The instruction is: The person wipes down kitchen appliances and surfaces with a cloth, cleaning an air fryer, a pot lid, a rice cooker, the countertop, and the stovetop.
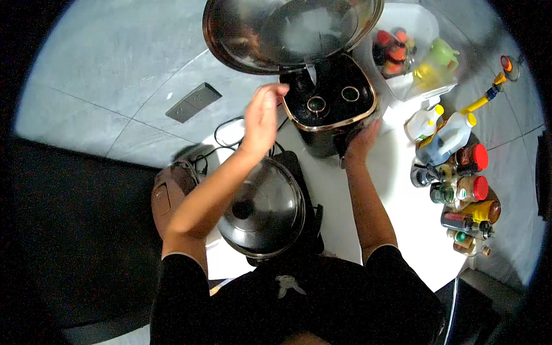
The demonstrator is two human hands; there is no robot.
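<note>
A black air fryer (330, 118) with two round knobs on top and a copper-coloured rim stands near the back of the white counter. My right hand (363, 142) grips its lower right side, with part of the fingers hidden against the dark body. At the left edge of the air fryer is my left hand (264, 118), its fingers stretched out and its fingertips close to the rim. Whether those fingertips touch is hard to tell. A large metal wok (293, 31) is above and behind the air fryer, overlapping its back edge.
A lidded pan (261, 210) sits on a black cooktop in front of my left forearm. A brown appliance (171, 195) stands farther left. To the right are several bottles and jars (468, 190) and a clear plastic bin (405, 49). A wall socket (194, 102) and loose cables (227, 138) are at the left.
</note>
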